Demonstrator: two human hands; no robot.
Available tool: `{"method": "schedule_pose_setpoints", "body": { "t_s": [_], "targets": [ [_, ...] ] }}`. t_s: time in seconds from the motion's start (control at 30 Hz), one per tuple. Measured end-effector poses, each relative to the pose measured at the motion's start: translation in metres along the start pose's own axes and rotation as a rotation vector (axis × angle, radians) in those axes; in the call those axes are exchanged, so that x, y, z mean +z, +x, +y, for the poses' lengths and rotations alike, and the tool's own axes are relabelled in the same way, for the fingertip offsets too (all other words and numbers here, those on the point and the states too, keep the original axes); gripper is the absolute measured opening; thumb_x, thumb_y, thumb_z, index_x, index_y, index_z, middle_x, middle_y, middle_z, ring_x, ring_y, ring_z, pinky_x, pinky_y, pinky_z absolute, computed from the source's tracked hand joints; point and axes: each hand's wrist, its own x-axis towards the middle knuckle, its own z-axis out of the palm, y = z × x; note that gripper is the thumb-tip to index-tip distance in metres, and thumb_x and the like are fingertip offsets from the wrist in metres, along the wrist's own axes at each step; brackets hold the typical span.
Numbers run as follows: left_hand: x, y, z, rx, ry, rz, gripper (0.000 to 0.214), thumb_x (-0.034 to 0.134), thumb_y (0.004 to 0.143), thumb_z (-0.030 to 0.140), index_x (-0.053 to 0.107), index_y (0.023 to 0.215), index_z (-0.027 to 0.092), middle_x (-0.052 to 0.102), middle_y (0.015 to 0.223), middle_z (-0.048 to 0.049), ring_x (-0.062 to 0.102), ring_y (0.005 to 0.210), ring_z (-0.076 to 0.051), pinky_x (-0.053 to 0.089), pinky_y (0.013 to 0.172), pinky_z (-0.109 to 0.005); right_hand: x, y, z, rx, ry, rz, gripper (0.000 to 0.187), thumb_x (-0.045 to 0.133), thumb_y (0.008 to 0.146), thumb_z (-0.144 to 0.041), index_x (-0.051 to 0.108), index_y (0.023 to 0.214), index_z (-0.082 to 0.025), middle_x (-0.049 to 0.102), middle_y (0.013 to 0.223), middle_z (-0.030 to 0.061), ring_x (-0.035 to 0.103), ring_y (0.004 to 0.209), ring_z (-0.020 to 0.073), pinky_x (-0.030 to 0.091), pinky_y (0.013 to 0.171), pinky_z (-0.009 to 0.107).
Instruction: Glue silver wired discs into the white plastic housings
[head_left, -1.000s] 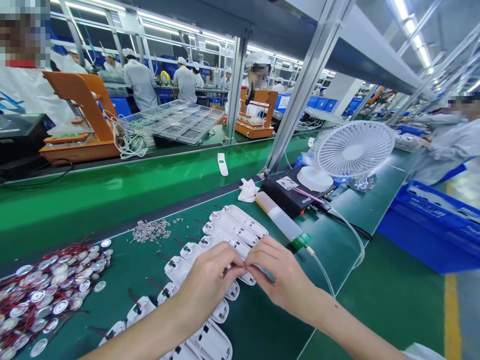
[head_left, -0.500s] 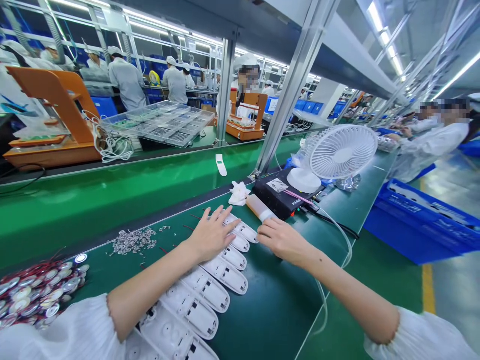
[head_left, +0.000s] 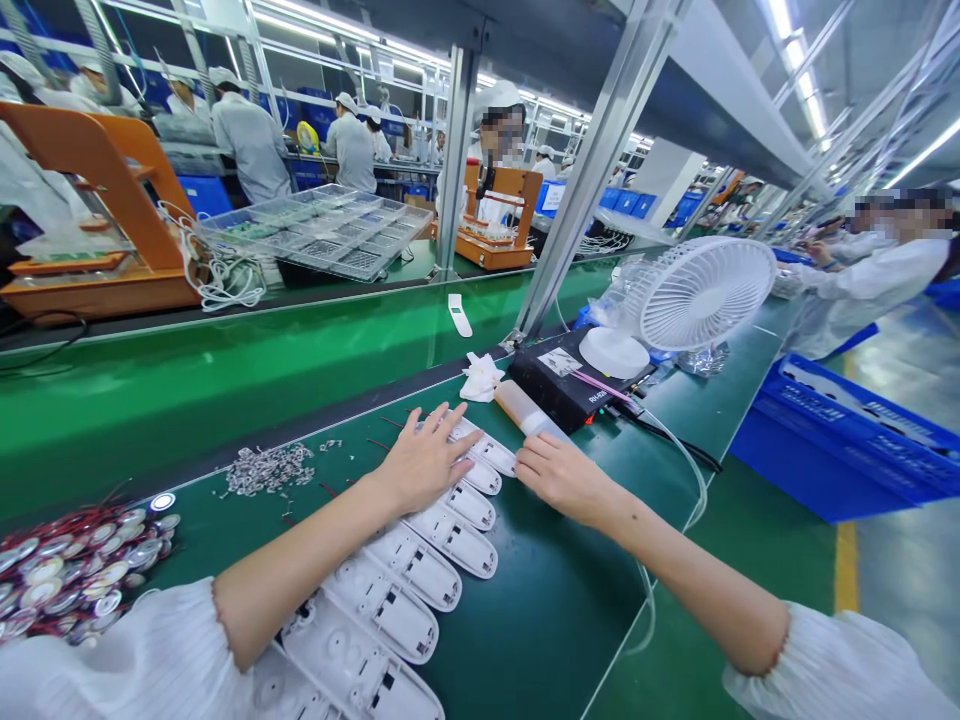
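A row of white plastic shells (head_left: 420,565) lies on the dark green bench mat (head_left: 540,600), running from near me to the far end. My left hand (head_left: 424,460) rests flat and open on the far shells, fingers spread. My right hand (head_left: 559,475) lies just right of the row's far end, fingers curled around the near end of a translucent dispenser syringe (head_left: 529,412) with a thin tube (head_left: 675,450) trailing off it. How firmly that hand grips the syringe is hidden.
A pile of small screws (head_left: 266,468) and a heap of round metal discs with red wires (head_left: 71,575) lie at left. A black controller box (head_left: 581,385), white fan (head_left: 697,295), crumpled tissue (head_left: 480,377), green conveyor (head_left: 225,370) and blue crate (head_left: 847,440) surround the mat. Co-workers stand beyond.
Both hands left the shell they pinched together a second ago and reached farther away. The left now lies flat on the far shells; the right is at the syringe. Little changed in the last half second.
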Motion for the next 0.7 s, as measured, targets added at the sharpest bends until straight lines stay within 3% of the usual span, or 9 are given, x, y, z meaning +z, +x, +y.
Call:
{"method": "schedule_pose_setpoints", "body": {
  "t_s": [0.13, 0.3, 0.43, 0.5, 0.6, 0.7],
  "targets": [
    [0.000, -0.001, -0.001, 0.004, -0.009, -0.007, 0.041, 0.034, 0.094, 0.039, 0.039, 0.134, 0.029, 0.024, 0.146, -0.0131, 0.023, 0.132, -0.035, 0.020, 0.100, -0.058, 0.003, -0.001, -0.013, 0.076, -0.001, 0.053, 0.033, 0.030, 0.089, -0.002, 0.059, 0.076, -0.009, 0.055, 0.071, 0.0095, 0.046, 0.067, 0.0201, 0.039, 0.060, 0.031],
    [0.002, 0.001, 0.002, -0.010, -0.019, 0.001, 0.042, 0.035, 0.094, 0.040, 0.039, 0.133, 0.028, 0.025, 0.146, -0.0128, 0.022, 0.133, -0.034, 0.019, 0.102, -0.057, 0.000, -0.007, -0.028, 0.251, 0.047, 0.152, 0.035, 0.026, 0.086, 0.001, 0.059, 0.097, -0.006, 0.061, 0.092, 0.0146, 0.053, 0.077, 0.0223, 0.045, 0.064, 0.035],
    [-0.020, -0.011, 0.000, -0.025, -0.031, 0.030, 0.048, 0.033, 0.094, 0.043, 0.030, 0.138, 0.026, 0.020, 0.148, -0.0115, 0.019, 0.135, -0.031, 0.018, 0.104, -0.054, -0.006, -0.004, -0.029, 0.486, 0.128, 0.267, 0.039, 0.026, 0.086, 0.000, 0.055, 0.110, -0.010, 0.062, 0.101, 0.0121, 0.055, 0.088, 0.0222, 0.049, 0.073, 0.036],
    [-0.040, -0.036, -0.003, 0.001, -0.052, 0.072, 0.049, 0.032, 0.093, 0.046, 0.026, 0.139, 0.029, 0.016, 0.149, -0.0078, 0.016, 0.136, -0.029, 0.017, 0.106, -0.053, -0.006, 0.008, -0.031, 0.581, 0.187, 0.296, 0.034, 0.029, 0.089, -0.006, 0.053, 0.112, -0.012, 0.062, 0.101, 0.0107, 0.055, 0.092, 0.0214, 0.049, 0.077, 0.036],
    [-0.068, -0.101, -0.006, 0.085, -0.039, 0.074, 0.053, 0.036, 0.091, 0.050, 0.021, 0.140, 0.036, 0.015, 0.150, -0.0015, 0.018, 0.136, -0.027, 0.018, 0.107, -0.050, 0.001, 0.039, -0.044, 0.644, 0.279, 0.263, 0.030, 0.037, 0.093, -0.025, 0.051, 0.116, -0.011, 0.061, 0.106, 0.0121, 0.054, 0.097, 0.0229, 0.049, 0.079, 0.036],
    [-0.078, -0.176, 0.003, 0.186, 0.028, -0.009, 0.063, 0.047, 0.085, 0.052, 0.021, 0.140, 0.035, 0.025, 0.146, -0.0011, 0.027, 0.133, -0.026, 0.023, 0.107, -0.045, 0.011, 0.072, -0.064, 0.687, 0.340, 0.198, 0.049, 0.039, 0.092, -0.045, 0.045, 0.123, -0.008, 0.052, 0.121, 0.0184, 0.048, 0.109, 0.0297, 0.044, 0.085, 0.047]
  ]
}}
